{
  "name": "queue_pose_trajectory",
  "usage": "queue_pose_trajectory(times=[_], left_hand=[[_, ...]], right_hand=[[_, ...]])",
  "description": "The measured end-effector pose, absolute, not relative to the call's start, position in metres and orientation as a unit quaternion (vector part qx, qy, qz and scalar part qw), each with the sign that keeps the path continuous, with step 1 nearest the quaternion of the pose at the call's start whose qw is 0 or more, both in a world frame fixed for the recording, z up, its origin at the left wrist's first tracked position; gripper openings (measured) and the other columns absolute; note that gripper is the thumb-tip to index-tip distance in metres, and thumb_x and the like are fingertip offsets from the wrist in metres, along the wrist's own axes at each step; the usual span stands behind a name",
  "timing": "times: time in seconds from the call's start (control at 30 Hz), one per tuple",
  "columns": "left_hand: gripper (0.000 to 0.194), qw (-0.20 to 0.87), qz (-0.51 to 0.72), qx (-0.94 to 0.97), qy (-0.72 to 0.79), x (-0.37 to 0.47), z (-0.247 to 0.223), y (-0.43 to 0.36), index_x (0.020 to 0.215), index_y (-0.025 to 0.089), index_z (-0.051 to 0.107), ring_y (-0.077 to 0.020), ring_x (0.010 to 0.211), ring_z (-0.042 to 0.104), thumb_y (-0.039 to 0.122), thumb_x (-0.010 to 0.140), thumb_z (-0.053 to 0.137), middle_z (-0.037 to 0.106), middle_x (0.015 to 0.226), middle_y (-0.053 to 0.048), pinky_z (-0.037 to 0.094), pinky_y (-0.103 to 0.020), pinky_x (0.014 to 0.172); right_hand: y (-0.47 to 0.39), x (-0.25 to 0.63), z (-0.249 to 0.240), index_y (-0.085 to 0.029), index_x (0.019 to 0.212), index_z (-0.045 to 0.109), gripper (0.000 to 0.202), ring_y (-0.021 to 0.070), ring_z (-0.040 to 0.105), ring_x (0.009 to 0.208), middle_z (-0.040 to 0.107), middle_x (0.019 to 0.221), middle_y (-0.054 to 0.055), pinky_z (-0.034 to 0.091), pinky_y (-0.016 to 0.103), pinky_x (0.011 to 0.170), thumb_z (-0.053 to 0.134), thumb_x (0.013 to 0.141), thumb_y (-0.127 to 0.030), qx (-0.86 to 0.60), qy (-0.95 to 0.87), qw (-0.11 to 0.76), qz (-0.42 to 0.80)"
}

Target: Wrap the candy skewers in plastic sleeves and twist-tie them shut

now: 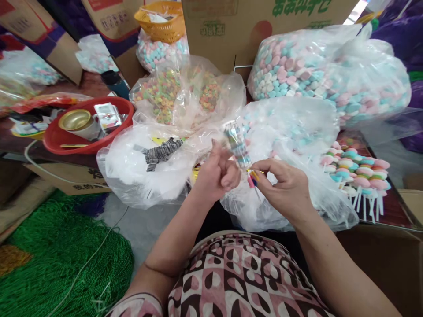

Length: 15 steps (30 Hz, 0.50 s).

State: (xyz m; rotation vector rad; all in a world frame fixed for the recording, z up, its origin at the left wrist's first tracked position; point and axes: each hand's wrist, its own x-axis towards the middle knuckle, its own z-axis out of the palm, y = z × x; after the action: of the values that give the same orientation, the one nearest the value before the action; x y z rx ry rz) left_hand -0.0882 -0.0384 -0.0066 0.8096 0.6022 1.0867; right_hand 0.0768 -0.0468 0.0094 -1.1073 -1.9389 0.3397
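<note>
My right hand [284,185] pinches a marshmallow lollipop in a clear wrapper [238,147] at its neck, where a gold twist tie and small pink and blue bits show. The stick points down below the fingers. The wrapped top leans up and left and is blurred. Close to its left side is my left hand [218,171], index finger raised and the others loosely curled, with nothing visible in it; its fingertips are a little smeared. Beneath both hands spread clear plastic bags [284,127], one with pale marshmallows inside. Unwrapped marshmallow lollipops [360,169] lie piled at the right.
A red basin [49,141] with a metal bowl [75,119] stands left. Bags of ring-shaped candies [161,94] and pastel marshmallows [291,66] line the back, before a cardboard box [228,44]. A striped grey cloth item [163,150] rests on plastic. Green netting [66,259] covers the lower left.
</note>
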Motion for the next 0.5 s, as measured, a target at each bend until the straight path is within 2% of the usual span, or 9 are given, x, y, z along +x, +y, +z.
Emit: queue_pose_trajectory(times=[0.07,0.13,0.23,0.3,0.37,0.5], left_hand=[[0.080,0.732,0.460,0.422,0.273,-0.093,-0.002,-0.041,0.089,0.015,0.073,-0.0078,0.027,0.027,0.078,0.089,0.023,0.031,0.031,0.007,0.026,-0.021,0.035],[0.074,0.705,0.395,0.497,0.316,-0.095,-0.002,-0.044,0.068,0.014,0.070,-0.0067,0.030,0.033,0.077,0.087,0.034,0.037,0.032,0.004,0.029,-0.022,0.038],[0.074,0.630,0.358,0.556,0.408,-0.091,-0.009,-0.047,0.042,0.016,0.051,-0.0050,0.037,0.037,0.072,0.088,0.041,0.041,0.035,0.001,0.032,-0.021,0.044],[0.074,0.631,0.389,0.527,0.416,-0.087,-0.014,-0.045,0.042,0.017,0.048,-0.0052,0.037,0.036,0.071,0.090,0.036,0.039,0.035,0.001,0.031,-0.021,0.043],[0.064,0.668,0.430,0.474,0.378,-0.084,-0.018,-0.042,0.052,0.017,0.054,-0.0055,0.034,0.032,0.065,0.091,0.040,0.036,0.036,0.004,0.029,-0.022,0.041],[0.017,0.721,0.464,0.420,0.297,-0.084,-0.023,-0.039,0.069,0.015,0.062,-0.0052,0.032,0.030,0.031,0.075,0.064,0.032,0.038,0.009,0.026,-0.021,0.039]], right_hand=[[-0.044,0.078,0.007,-0.022,0.077,0.067,0.013,0.0128,0.062,0.060,0.069,0.068,-0.002,0.048,0.025,0.059,0.057,0.084,-0.017,-0.459,-0.757,0.435,0.166],[-0.041,0.079,0.006,-0.022,0.076,0.067,0.012,0.0133,0.062,0.062,0.070,0.070,-0.001,0.048,0.026,0.061,0.059,0.083,-0.017,-0.481,-0.739,0.445,0.156],[-0.041,0.078,0.004,-0.022,0.075,0.066,0.010,0.0129,0.059,0.060,0.067,0.067,-0.002,0.047,0.026,0.061,0.062,0.083,-0.019,-0.479,-0.732,0.469,0.120],[-0.043,0.078,0.000,-0.022,0.077,0.067,0.008,0.0127,0.058,0.059,0.066,0.067,-0.002,0.046,0.026,0.060,0.063,0.083,-0.021,-0.469,-0.730,0.473,0.151],[-0.044,0.078,-0.005,-0.022,0.079,0.068,0.006,0.0128,0.058,0.061,0.068,0.070,-0.001,0.045,0.026,0.061,0.063,0.084,-0.023,-0.461,-0.716,0.472,0.229],[-0.043,0.084,-0.010,-0.021,0.079,0.070,0.012,0.0139,0.060,0.064,0.067,0.070,-0.001,0.046,0.027,0.062,0.070,0.083,-0.033,-0.425,-0.642,0.469,0.433]])
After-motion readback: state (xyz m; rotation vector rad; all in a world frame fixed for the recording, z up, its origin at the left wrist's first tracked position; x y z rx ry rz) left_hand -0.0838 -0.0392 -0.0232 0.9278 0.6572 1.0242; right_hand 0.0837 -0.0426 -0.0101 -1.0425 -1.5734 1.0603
